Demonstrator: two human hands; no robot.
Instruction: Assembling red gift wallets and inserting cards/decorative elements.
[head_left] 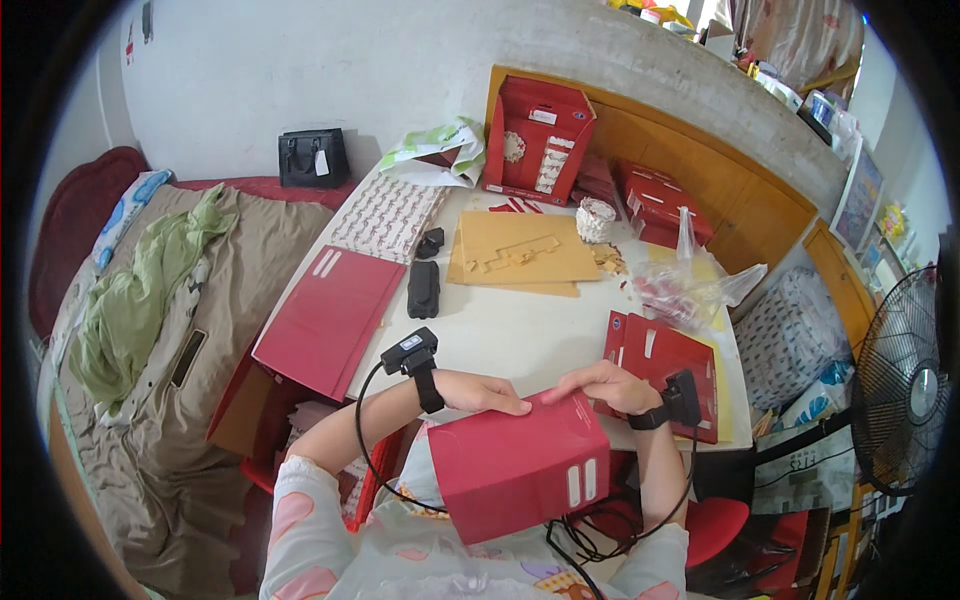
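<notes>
Both hands rest on the upper edge of a red paper bag (520, 465) at the lower centre of the frame. The left hand (487, 392) lies on the bag's upper left corner with fingers stretched nearly flat, and the right hand (612, 385) curls its fingers over the upper right edge. Whether either hand pinches the paper cannot be told. Each wrist carries a black strapped device with a cable. The bag is held open-sided and tilted against the near edge of the white tabletop (510, 335), above the person's lap. Just right of the right hand lies a stack of flat red bags (660, 355). To the left, a larger flat red bag (330, 315) overhangs the tabletop edge. Farther up are a black oblong device (423, 288), brown cardboard sheets (525, 250) and an upright red bag (537, 140). A bed (150, 330) fills the left of the frame, a fan (905, 385) the right.
</notes>
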